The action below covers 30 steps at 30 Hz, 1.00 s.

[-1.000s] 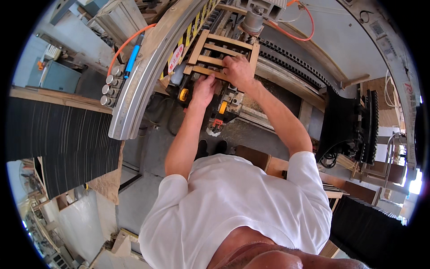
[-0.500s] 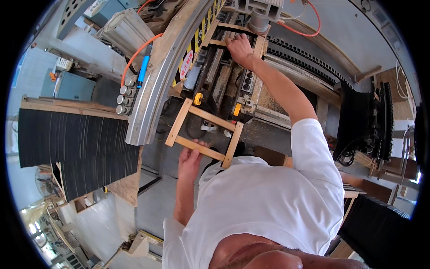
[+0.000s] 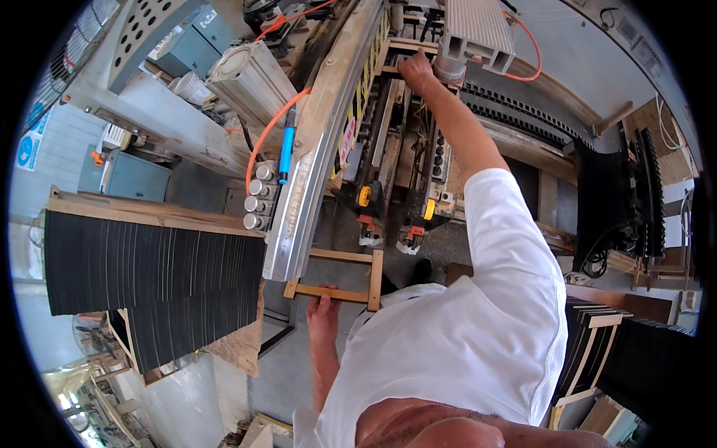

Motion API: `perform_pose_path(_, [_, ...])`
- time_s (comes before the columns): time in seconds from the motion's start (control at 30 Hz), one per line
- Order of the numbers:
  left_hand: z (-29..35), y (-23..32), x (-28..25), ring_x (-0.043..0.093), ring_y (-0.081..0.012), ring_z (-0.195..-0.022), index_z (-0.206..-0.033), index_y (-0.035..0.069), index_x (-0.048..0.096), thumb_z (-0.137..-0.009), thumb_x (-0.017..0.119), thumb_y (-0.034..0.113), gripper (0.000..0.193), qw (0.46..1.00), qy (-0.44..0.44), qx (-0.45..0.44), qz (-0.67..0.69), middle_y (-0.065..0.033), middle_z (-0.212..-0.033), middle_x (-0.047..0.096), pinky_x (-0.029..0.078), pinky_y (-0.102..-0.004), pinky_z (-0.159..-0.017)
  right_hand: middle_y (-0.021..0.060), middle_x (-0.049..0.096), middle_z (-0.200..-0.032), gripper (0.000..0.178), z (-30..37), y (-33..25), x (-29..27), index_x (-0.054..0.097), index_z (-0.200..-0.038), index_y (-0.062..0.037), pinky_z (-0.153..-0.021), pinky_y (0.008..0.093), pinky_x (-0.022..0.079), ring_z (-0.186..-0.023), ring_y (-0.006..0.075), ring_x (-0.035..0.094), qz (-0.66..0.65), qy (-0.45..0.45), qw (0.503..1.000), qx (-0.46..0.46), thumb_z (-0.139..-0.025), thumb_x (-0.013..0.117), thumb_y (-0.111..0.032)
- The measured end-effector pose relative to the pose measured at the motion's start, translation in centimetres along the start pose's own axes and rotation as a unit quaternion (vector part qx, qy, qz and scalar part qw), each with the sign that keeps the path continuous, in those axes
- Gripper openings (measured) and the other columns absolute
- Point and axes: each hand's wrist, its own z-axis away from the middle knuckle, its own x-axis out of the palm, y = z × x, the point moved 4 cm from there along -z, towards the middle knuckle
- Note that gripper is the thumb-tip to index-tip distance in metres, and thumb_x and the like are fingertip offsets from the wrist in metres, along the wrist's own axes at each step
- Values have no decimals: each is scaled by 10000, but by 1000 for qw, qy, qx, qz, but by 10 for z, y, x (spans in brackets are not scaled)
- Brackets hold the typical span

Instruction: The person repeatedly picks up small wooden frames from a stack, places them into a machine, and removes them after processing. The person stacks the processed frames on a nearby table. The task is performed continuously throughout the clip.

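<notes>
My left hand [image 3: 323,315] is closed on the near rail of a light wooden frame [image 3: 376,281], with thumb and fingers around the bar. This frame hangs near my body, and its far left part is hidden behind the machine's silver beam [image 3: 287,231]. Reaching far ahead, my right hand [image 3: 418,72] grips a second wooden frame [image 3: 409,45], which lies in the machine under a grey cylinder [image 3: 449,69]. Its fingertips are partly hidden. Below that frame run the machine's dusty rails [image 3: 382,123].
Yellow knobs [image 3: 364,196] sit at the rails' near ends. A blue pen-like tool [image 3: 286,154] and round metal fittings [image 3: 258,203] are on the beam. Stacked black-edged panels [image 3: 149,257] stand at left, with more dark panels [image 3: 642,358] at right. Orange hoses [image 3: 263,134] loop over the machine.
The frame in my left hand has come down toward my body and turned more level, now partly behind the beam. My right hand stays at the far frame. The whole view has shifted.
</notes>
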Motion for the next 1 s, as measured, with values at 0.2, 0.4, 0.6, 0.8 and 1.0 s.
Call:
perform_pose_path(0.2, [-21,0,-17,579,-206,-1112,-1150,97,580,-898,679,181,283,999,9,-46,18,-44,-1143,622,428,-394,-980,73,694,-986,195,-16,12,2,658,-1000,-130,-1047,529,363,-1009,296,645,-86,61,994,3,-827,608,-53])
perform_pose_path(0.4, [-47,-8,-29,590,-197,-1091,-1149,102,589,-905,665,172,265,998,1,-69,-5,-48,-1154,632,448,-386,-962,54,668,-882,162,-23,6,3,646,-990,-164,-1093,604,326,-915,306,637,-2,37,999,-1,-904,579,-44])
perform_pose_path(0.6, [-52,-18,-30,597,-204,-1092,-1162,94,584,-907,660,162,275,997,2,-76,-14,-61,-1165,642,453,-394,-959,82,679,-913,224,-20,11,11,648,-1027,-158,-983,566,394,-926,310,647,-29,53,998,-19,-837,608,-47])
perform_pose_path(0.8, [-48,-48,-29,598,-215,-1090,-1165,69,567,-910,661,172,291,995,46,-87,0,-67,-1161,640,463,-401,-950,100,679,-946,283,-20,7,8,635,-1067,-126,-844,502,451,-925,319,652,-104,80,989,-61,-805,599,-28])
perform_pose_path(1.0, [-55,-72,-10,587,-224,-1097,-1178,64,551,-926,638,173,287,994,68,-86,-29,-71,-1169,628,450,-409,-967,155,651,-997,431,-27,7,22,532,-1225,-62,-850,534,433,-983,353,628,-35,79,993,-82,-802,616,-65])
